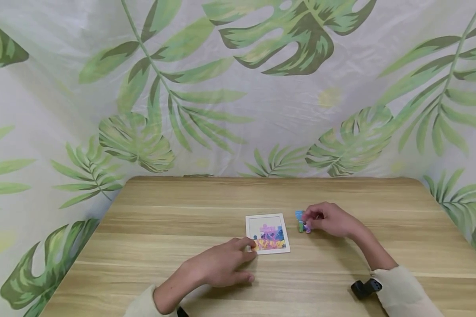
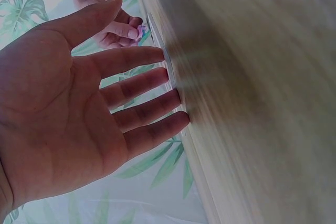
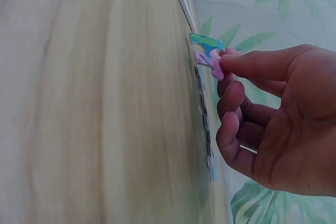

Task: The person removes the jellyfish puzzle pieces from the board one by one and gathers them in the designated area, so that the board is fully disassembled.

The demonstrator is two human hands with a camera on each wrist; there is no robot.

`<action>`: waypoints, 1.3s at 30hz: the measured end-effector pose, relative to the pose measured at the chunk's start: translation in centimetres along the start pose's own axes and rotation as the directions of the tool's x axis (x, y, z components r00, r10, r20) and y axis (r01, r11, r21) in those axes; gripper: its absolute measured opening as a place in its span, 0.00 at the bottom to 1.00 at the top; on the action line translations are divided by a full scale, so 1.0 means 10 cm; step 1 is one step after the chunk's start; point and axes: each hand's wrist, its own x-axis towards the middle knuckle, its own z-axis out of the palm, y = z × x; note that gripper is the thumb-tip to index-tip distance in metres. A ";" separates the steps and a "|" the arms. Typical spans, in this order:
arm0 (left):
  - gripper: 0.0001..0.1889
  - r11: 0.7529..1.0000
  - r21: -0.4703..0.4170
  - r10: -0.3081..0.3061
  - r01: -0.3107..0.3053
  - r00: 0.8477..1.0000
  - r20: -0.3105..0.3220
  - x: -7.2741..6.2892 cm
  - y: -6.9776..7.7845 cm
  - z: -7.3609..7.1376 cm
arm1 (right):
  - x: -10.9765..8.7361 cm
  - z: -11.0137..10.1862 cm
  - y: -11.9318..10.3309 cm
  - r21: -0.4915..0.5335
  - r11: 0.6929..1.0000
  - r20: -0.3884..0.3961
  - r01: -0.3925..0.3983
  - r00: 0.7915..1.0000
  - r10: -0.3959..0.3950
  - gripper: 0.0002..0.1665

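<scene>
A white square puzzle tray (image 1: 254, 223) lies on the table, its lower part filled with pink, blue and yellow jigsaw pieces (image 1: 273, 240). My left hand (image 1: 224, 263) rests at the tray's lower left corner, fingers stretched out and fingertips touching its edge. In the left wrist view the palm (image 2: 58, 108) holds nothing. Right of the tray, my right hand (image 1: 332, 219) pinches a pink, blue and green jigsaw piece (image 3: 211, 59) between thumb and forefinger, tilted above the table. Beside those fingers lies a blue piece (image 1: 299, 215); the hand partly covers the loose pieces there.
Seen edge-on in the right wrist view, a row of flat pieces (image 3: 205, 124) lies on the wooden table (image 1: 162, 229). A leaf-patterned cloth (image 1: 230, 101) hangs behind the table's far edge. A black wrist device (image 1: 366, 289) sits at the right sleeve.
</scene>
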 end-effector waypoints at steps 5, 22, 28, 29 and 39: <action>0.29 1.000 0.004 0.005 -0.005 1.000 -0.004 0.01 0.00 0.00 | -0.02 -0.02 0.00 -0.010 1.000 0.013 -0.003 1.000 0.003 0.06; 0.29 1.000 0.002 0.007 -0.007 1.000 -0.009 0.00 0.01 -0.01 | 0.04 0.04 0.01 -0.121 0.993 -0.014 0.004 1.000 -0.005 0.06; 0.29 1.000 0.006 0.009 -0.009 1.000 -0.008 0.01 0.01 -0.01 | 0.02 0.05 -0.03 -0.148 0.989 -0.015 0.007 1.000 -0.009 0.07; 0.29 1.000 0.006 0.007 -0.007 1.000 -0.006 0.01 0.01 -0.01 | 0.02 0.05 -0.04 -0.149 0.989 -0.016 0.003 1.000 -0.006 0.07; 0.29 1.000 0.008 0.001 -0.001 1.000 0.004 0.01 0.02 -0.02 | 0.05 0.09 -0.05 -0.164 0.986 -0.047 -0.030 0.999 0.023 0.08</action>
